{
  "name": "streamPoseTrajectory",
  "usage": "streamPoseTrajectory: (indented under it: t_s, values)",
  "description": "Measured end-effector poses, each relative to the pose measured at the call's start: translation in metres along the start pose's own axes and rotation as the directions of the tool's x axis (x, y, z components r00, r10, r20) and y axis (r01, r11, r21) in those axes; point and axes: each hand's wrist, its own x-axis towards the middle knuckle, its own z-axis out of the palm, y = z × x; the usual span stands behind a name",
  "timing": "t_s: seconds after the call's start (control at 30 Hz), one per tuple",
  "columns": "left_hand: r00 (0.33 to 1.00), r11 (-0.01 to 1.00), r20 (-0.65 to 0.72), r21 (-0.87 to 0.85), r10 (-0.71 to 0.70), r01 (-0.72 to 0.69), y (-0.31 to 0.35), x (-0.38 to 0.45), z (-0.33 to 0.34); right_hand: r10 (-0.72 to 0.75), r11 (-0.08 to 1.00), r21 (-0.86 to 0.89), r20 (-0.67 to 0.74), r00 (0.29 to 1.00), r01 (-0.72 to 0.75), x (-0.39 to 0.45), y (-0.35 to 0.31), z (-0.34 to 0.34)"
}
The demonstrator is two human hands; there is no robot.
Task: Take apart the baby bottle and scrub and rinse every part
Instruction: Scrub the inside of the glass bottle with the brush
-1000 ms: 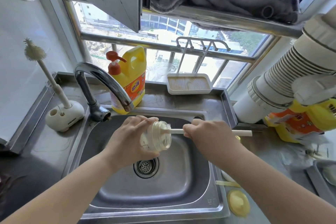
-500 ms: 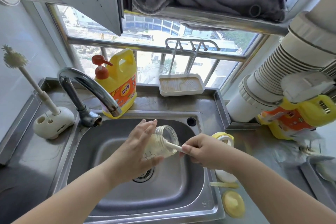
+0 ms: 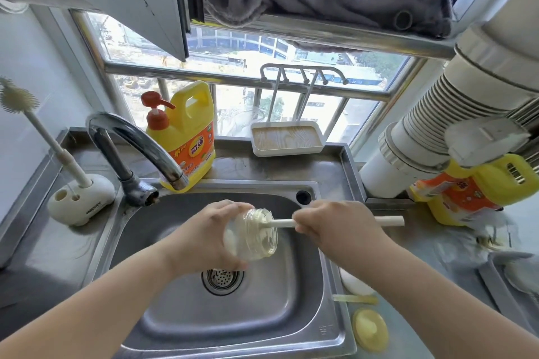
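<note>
Centre of frame, over the sink (image 3: pixel 163 242): the left hand (image 3: pixel 204 237) holds the clear bottle (image 3: pixel 253 234) on its side, mouth turned to the right. The fingers wrap the bottle's body from behind and the thumb passes beneath it, so the hand is clamped on the bottle. The bottle hangs above the drain (image 3: pixel 222 280), clear of the basin floor.

The right hand (image 3: pixel 335 227) is closed in a fist around the white brush handle (image 3: pixel 390 220). The handle runs level from right of centre into the bottle's mouth; its free end sticks out past the hand to the right. The brush head sits inside the bottle and is blurred.

The tap (image 3: pixel 137 143) arches from the left, its spout just above and left of the hands; no water is seen running.

Lower right, on the counter beside the sink: a yellow cap (image 3: pixel 369 329), a thin yellow strip (image 3: pixel 354 299) and a white piece (image 3: pixel 354 285) partly hidden by the right forearm.

Behind the tap stands a yellow soap jug (image 3: pixel 186 137). At left, a second brush (image 3: pixel 32 119) stands upright in a white holder (image 3: pixel 81 201).
</note>
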Motion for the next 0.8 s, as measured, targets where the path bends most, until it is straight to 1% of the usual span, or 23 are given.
streamPoseTrajectory:
  t_s: [0.07, 0.1, 0.13, 0.17, 0.23, 0.3, 0.33, 0.37, 0.4, 0.43, 0.47, 0.5, 0.53, 0.57, 0.6, 0.63, 0.67, 0.7, 0.73, 0.77, 0.8]
  values:
    - [0.999, 1.000, -0.049, 0.005, 0.014, -0.014, -0.001, 0.000, -0.001, -0.013, 0.989, -0.147, -0.045, 0.999, 0.007, 0.001, -0.005, 0.000]
    - [0.997, 0.999, -0.070, 0.028, 0.038, -0.036, -0.002, 0.000, -0.001, -0.007, 0.989, -0.147, -0.022, 1.000, 0.003, 0.003, -0.009, 0.002]
    - [0.994, 0.996, -0.086, 0.063, 0.069, -0.064, -0.002, 0.001, -0.001, -0.005, 0.995, -0.099, -0.034, 0.999, 0.002, 0.003, -0.014, 0.007]
    - [0.988, 0.989, -0.105, 0.113, 0.111, -0.099, -0.001, 0.001, -0.001, 0.022, 1.000, 0.003, 0.056, 0.998, -0.023, 0.003, -0.018, 0.012]
    - [0.965, 0.957, -0.163, 0.240, 0.206, -0.164, 0.001, 0.001, 0.000, -0.010, 0.964, 0.259, 0.269, 0.963, -0.062, 0.005, -0.022, 0.014]
    - [0.944, 0.933, -0.205, 0.305, 0.259, -0.190, 0.002, 0.000, 0.001, -0.055, 0.850, 0.504, 0.373, 0.926, -0.152, 0.008, -0.023, 0.008]
    - [0.938, 0.930, -0.217, 0.310, 0.270, -0.196, 0.003, 0.000, 0.000, -0.063, 0.781, 0.588, 0.410, 0.910, -0.211, 0.007, -0.023, 0.004]
    - [0.934, 0.928, -0.224, 0.313, 0.279, -0.202, 0.004, 0.000, -0.001, -0.069, 0.727, 0.636, 0.443, 0.894, -0.259, 0.006, -0.023, -0.001]
    - [0.931, 0.924, -0.225, 0.322, 0.288, -0.208, 0.005, 0.000, -0.002, -0.073, 0.714, 0.644, 0.457, 0.886, -0.274, 0.005, -0.023, -0.004]
    - [0.931, 0.920, -0.224, 0.333, 0.289, -0.206, 0.005, -0.001, -0.003, -0.067, 0.750, 0.614, 0.441, 0.895, -0.246, 0.005, -0.022, -0.004]
    - [0.932, 0.920, -0.228, 0.338, 0.283, -0.197, 0.004, -0.002, -0.003, -0.051, 0.816, 0.543, 0.410, 0.911, -0.199, 0.005, -0.021, -0.006]
    - [0.934, 0.926, -0.239, 0.331, 0.267, -0.180, 0.002, -0.003, -0.003, -0.029, 0.891, 0.434, 0.350, 0.936, -0.134, 0.006, -0.018, -0.003]
    - [0.936, 0.936, -0.252, 0.314, 0.245, -0.160, 0.001, -0.004, -0.003, 0.005, 0.950, 0.300, 0.257, 0.966, -0.085, 0.005, -0.016, 0.000]
    - [0.939, 0.946, -0.261, 0.292, 0.223, -0.143, -0.001, -0.005, -0.005, 0.037, 0.987, 0.152, 0.086, 0.996, -0.050, 0.005, -0.012, 0.004]
    - [0.941, 0.952, -0.267, 0.274, 0.208, -0.132, -0.002, -0.005, -0.007, 0.035, 0.999, 0.007, -0.088, 0.996, -0.034, 0.006, -0.007, 0.005]
    - [0.941, 0.955, -0.272, 0.267, 0.202, -0.128, -0.003, -0.004, -0.009, 0.006, 0.997, -0.071, -0.193, 0.981, -0.020, 0.005, -0.005, 0.005]
    - [0.939, 0.953, -0.274, 0.272, 0.206, -0.130, -0.003, -0.004, -0.012, 0.000, 0.994, -0.106, -0.268, 0.963, -0.030, 0.003, -0.004, 0.002]
    - [0.938, 0.948, -0.270, 0.289, 0.217, -0.137, -0.004, -0.003, -0.013, 0.000, 0.994, -0.105, -0.286, 0.958, -0.032, 0.003, -0.005, 0.001]
    - [0.937, 0.939, -0.263, 0.312, 0.230, -0.143, -0.004, -0.003, -0.013, 0.007, 0.997, -0.070, -0.238, 0.971, -0.024, 0.004, -0.007, 0.001]
    - [0.935, 0.931, -0.258, 0.333, 0.242, -0.149, -0.004, -0.003, -0.013, 0.045, 0.999, 0.014, -0.133, 0.990, -0.043, 0.004, -0.009, 0.002]
    - [0.932, 0.924, -0.258, 0.351, 0.253, -0.153, -0.004, -0.003, -0.012, 0.067, 0.991, 0.118, 0.001, 0.998, -0.066, 0.003, -0.010, 0.002]
